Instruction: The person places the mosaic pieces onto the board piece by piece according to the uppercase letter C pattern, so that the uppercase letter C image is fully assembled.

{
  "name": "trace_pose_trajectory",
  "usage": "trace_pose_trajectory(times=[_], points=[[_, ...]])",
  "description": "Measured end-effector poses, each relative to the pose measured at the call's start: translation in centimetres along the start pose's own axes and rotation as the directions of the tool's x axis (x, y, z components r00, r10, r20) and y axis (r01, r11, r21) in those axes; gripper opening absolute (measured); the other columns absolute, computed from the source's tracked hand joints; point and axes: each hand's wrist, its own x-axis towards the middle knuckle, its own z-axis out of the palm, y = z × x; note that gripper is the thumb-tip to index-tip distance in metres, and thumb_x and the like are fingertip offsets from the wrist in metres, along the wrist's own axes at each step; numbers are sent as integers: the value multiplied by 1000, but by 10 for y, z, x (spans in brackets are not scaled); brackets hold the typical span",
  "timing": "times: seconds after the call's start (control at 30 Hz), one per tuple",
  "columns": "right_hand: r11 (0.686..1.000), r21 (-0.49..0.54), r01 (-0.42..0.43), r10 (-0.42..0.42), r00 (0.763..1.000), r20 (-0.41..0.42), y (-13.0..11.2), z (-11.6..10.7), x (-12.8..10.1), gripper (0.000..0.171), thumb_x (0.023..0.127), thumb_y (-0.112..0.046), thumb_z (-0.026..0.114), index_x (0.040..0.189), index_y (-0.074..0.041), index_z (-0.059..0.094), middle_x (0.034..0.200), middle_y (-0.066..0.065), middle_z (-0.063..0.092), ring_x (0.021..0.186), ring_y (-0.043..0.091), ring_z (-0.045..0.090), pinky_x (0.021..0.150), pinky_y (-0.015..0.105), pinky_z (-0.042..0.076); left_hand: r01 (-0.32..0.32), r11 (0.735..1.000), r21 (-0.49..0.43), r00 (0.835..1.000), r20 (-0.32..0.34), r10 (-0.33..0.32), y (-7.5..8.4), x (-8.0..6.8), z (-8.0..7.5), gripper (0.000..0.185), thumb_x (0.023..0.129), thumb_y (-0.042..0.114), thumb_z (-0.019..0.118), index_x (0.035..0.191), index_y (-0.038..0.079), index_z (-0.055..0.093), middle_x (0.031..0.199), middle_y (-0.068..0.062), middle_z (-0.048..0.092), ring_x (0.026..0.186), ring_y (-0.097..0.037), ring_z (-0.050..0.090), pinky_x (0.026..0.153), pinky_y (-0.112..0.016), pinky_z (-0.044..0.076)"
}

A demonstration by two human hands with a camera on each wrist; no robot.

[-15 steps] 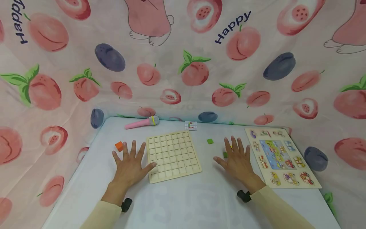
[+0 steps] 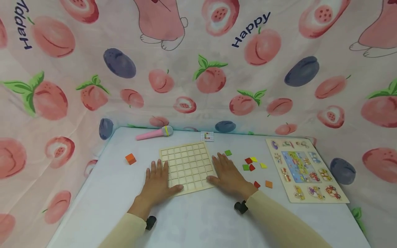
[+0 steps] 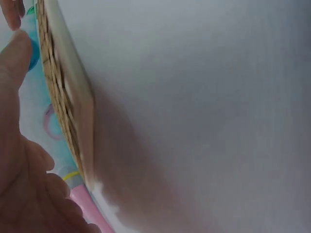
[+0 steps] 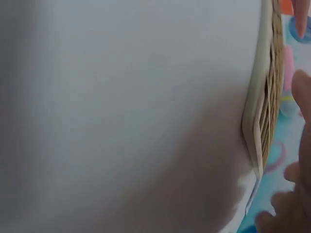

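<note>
A pale wooden grid board (image 2: 187,163) lies flat in the middle of the white table (image 2: 198,220). My left hand (image 2: 159,179) lies flat against its left front corner, fingers straight, thumb along the front edge. On the board's right edge rests my right hand (image 2: 227,175), also flat with straight fingers. The left wrist view shows the board's edge (image 3: 68,97) beside my palm (image 3: 19,160). The right wrist view shows the same board's rim (image 4: 265,97) by my fingers (image 4: 302,92).
Several small coloured tiles lie right of the board, among them a green one (image 2: 228,152), a red one (image 2: 248,160) and an orange one (image 2: 268,184). An orange cube (image 2: 130,158) sits left. A pink microphone (image 2: 154,133) and a card (image 2: 207,136) lie at the back. A picture puzzle (image 2: 305,170) lies far right.
Both hands have slid inward from the bare table to the board's two sides. The right hand's move has uncovered the loose tiles it lay over.
</note>
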Motion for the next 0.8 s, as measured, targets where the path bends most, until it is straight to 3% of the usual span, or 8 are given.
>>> trace_pose_trajectory(times=[0.13, 0.27, 0.5, 0.63, 0.8], points=[[1000, -25, -11, 14, 995, 101, -9, 8, 5, 98, 102, -67, 52, 167, 0, 22, 176, 19, 19, 164, 37, 14, 133, 61, 17, -12, 1000, -12, 998, 67, 13, 3, 4, 4, 129, 85, 74, 73, 165, -9, 14, 173, -32, 9, 161, -50, 5, 131, -68, 10], [997, -74, -23, 32, 992, 121, -18, 16, 0, 102, 101, -73, 47, 166, 2, 24, 175, 19, 22, 164, 36, 17, 133, 61, 18, -35, 999, 1, 994, 106, 35, -2, 4, 2, 131, 83, 72, 76, 162, -13, 17, 172, -33, 13, 161, -48, 11, 131, -65, 15], [995, -84, -47, 57, 990, 128, -37, 23, -40, 106, 97, -75, 53, 164, 3, 28, 174, 21, 24, 163, 38, 19, 129, 68, 19, -113, 993, -44, 976, 182, 119, -8, -10, -5, 131, 79, 64, 85, 163, -12, 18, 173, -32, 10, 162, -47, 9, 132, -62, 15], [993, -74, -94, 103, 986, 128, -37, 25, -68, 111, 92, -73, 64, 163, 4, 30, 173, 22, 25, 162, 39, 20, 128, 70, 20, -189, 981, -36, 963, 190, 192, 1, -15, 2, 132, 78, 67, 83, 163, -11, 19, 173, -32, 12, 162, -46, 11, 133, -60, 17], [987, -44, -154, 158, 983, 97, -24, 19, -93, 112, 88, -67, 74, 163, 4, 31, 172, 22, 27, 162, 40, 22, 128, 68, 22, -233, 971, -61, 954, 179, 240, 24, -17, 12, 133, 78, 70, 81, 163, -11, 20, 172, -31, 13, 162, -45, 13, 132, -59, 19]])
